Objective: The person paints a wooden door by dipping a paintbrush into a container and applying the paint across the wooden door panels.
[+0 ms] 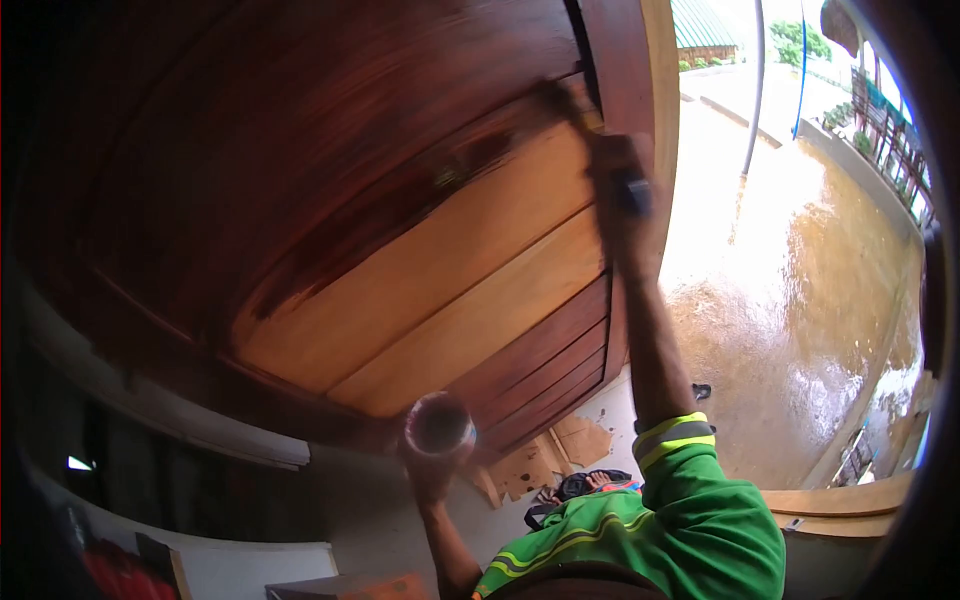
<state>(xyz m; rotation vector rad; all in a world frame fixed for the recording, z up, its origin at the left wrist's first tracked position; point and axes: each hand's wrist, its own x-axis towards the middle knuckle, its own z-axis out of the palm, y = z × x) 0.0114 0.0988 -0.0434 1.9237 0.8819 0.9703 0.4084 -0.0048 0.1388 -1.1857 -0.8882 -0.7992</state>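
A large wooden door [330, 150] fills the upper left, mostly dark reddish brown, with a bare light-wood strip [430, 275] across its panel. My right hand [622, 190] is closed around a paintbrush [580, 110], blurred by motion, whose dark bristles touch the panel near its right edge. Wet-looking dark stain lies along the upper border of the bare wood. Lower down, my left hand [432, 465] holds a round open container [440, 425] just below the door's lower part; its contents look dark.
Stained cardboard [525, 470] lies on the floor under the door, near my feet. A wet brown ground [750, 300] with a pole [756, 100] is outside at the right. Light boards [845, 500] are at lower right, and a white panel [250, 565] is at lower left.
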